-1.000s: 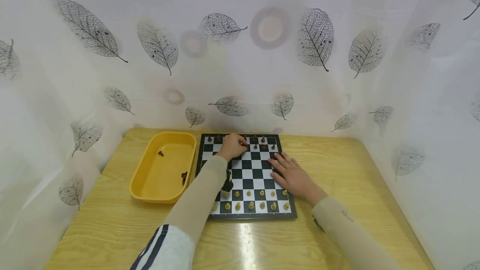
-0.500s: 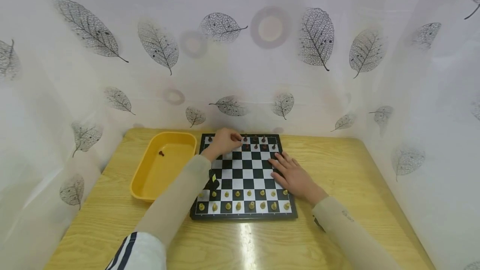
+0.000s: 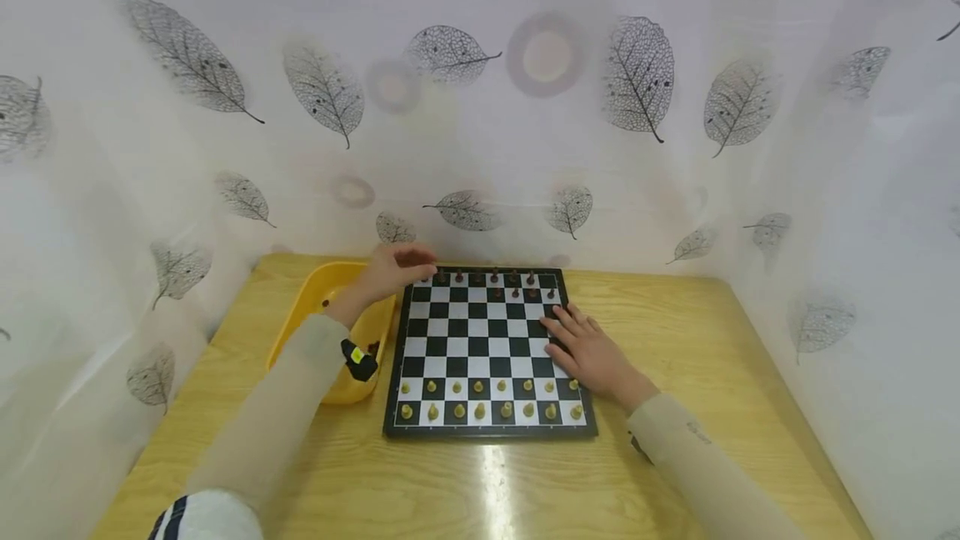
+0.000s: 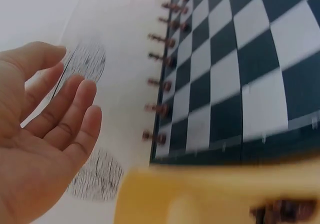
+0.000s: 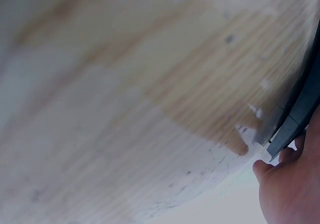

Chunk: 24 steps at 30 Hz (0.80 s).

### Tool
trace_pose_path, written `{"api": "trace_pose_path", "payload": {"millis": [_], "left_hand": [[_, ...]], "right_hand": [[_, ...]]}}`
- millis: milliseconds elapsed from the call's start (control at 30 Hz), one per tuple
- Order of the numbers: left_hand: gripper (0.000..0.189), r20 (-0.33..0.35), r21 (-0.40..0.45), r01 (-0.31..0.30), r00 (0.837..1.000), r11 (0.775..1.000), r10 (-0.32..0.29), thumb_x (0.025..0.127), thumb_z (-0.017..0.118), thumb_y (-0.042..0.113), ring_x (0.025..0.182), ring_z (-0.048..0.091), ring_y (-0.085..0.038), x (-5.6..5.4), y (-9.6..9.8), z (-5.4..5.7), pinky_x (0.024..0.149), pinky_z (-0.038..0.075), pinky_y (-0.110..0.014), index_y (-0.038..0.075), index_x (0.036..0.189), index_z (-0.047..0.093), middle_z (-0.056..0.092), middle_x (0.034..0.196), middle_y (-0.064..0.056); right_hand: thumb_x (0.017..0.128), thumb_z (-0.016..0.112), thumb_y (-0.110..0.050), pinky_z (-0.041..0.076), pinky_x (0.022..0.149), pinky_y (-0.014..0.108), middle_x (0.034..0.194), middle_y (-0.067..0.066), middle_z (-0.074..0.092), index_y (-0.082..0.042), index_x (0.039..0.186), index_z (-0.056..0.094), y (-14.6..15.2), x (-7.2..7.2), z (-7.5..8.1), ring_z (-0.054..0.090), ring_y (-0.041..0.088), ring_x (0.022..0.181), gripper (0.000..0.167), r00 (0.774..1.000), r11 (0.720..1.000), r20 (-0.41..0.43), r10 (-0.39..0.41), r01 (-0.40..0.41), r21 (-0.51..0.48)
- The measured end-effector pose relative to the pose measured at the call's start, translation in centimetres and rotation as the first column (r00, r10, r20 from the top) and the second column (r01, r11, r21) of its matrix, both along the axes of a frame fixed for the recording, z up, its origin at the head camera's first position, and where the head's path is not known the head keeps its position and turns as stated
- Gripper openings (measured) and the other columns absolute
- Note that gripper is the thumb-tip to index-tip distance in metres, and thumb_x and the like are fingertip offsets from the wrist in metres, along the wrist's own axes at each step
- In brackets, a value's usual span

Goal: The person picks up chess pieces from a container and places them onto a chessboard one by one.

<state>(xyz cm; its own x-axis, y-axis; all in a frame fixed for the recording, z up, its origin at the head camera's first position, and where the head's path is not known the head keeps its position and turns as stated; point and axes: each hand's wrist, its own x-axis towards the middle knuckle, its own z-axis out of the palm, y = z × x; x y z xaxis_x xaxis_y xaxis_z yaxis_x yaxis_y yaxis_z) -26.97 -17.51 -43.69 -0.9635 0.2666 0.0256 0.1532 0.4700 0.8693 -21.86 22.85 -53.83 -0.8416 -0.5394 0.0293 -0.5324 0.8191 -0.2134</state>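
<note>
My left hand [image 3: 390, 272] hovers over the far end of the yellow tray and the chessboard's far left corner. In the left wrist view its fingers [image 4: 65, 119] are loosely bent with nothing between them. The black-and-white chessboard [image 3: 467, 327] lies flat. Dark red chess pieces [image 3: 495, 277] stand along its far row, with several more in front of them at the right. Pale yellow pieces [image 3: 480, 411] fill the two near rows. My right hand [image 3: 592, 357] rests on the board's right edge, fingers spread; the right wrist view shows it beside the dark board edge [image 5: 295, 119].
The yellow tray [image 3: 288, 332] stands left of the board, partly hidden by my left arm. A few dark red pieces [image 4: 285, 211] lie in it. A leaf-patterned curtain [image 3: 465, 132] rises behind the wooden table [image 3: 675, 332].
My left hand has moved left, from the board's far rows toward the tray, uncovering the far row of dark red pieces. My right hand has stayed in place.
</note>
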Motion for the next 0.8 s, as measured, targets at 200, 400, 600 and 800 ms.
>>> {"api": "trace_pose_path", "payload": {"millis": [200, 400, 600, 800], "left_hand": [[0.038, 0.035, -0.014, -0.029, 0.999, 0.999, 0.029, 0.102, 0.072, 0.026, 0.117, 0.066, -0.03, 1.1, -3.5, -0.2, 0.101, 0.058, -0.041, 0.008, 0.135, 0.069, 0.07, 0.135, -0.015], [0.044, 0.073, -0.066, -0.027, 0.997, 0.997, 0.032, 0.102, 0.071, 0.028, 0.118, 0.067, -0.032, 2.9, -5.7, -0.1, 0.102, 0.058, -0.048, 0.006, 0.14, 0.064, 0.07, 0.136, -0.016], [0.042, 0.085, -0.07, -0.01, 0.996, 0.997, 0.016, 0.101, 0.073, 0.025, 0.107, 0.072, -0.031, 4.1, -7.4, -1.2, 0.094, 0.06, -0.048, 0.002, 0.136, 0.067, 0.074, 0.127, -0.018], [0.038, 0.124, -0.063, 0.039, 0.992, 0.997, -0.032, 0.099, 0.073, 0.017, 0.1, 0.074, -0.027, 5.0, -8.6, -3.0, 0.088, 0.064, -0.041, 0.0, 0.133, 0.069, 0.077, 0.116, -0.019]], "right_hand": [[0.111, 0.037, -0.054, 0.023, 0.128, 0.065, 0.174, 0.012, 0.028, -0.021, 0.165, 0.037, 0.2, 0.0, -0.1, 0.017, 0.042, 0.163, 0.064, 1.0, 1.0, 0.004, -0.006, 0.006, 0.003], [0.111, 0.036, -0.055, 0.024, 0.127, 0.065, 0.174, 0.013, 0.028, -0.021, 0.165, 0.037, 0.2, 0.0, -0.4, 0.017, 0.042, 0.162, 0.064, 1.0, 1.0, -0.005, -0.003, 0.003, 0.01], [0.111, 0.037, -0.055, 0.023, 0.128, 0.064, 0.174, 0.012, 0.027, -0.021, 0.165, 0.036, 0.2, -0.2, -0.4, 0.017, 0.041, 0.163, 0.063, 1.0, 1.0, -0.004, -0.001, 0.001, 0.002], [0.111, 0.039, -0.054, 0.023, 0.128, 0.064, 0.174, 0.012, 0.027, -0.021, 0.165, 0.037, 0.2, -0.2, -0.2, 0.017, 0.042, 0.163, 0.063, 1.0, 1.0, -0.001, 0.002, -0.002, -0.002]]}}
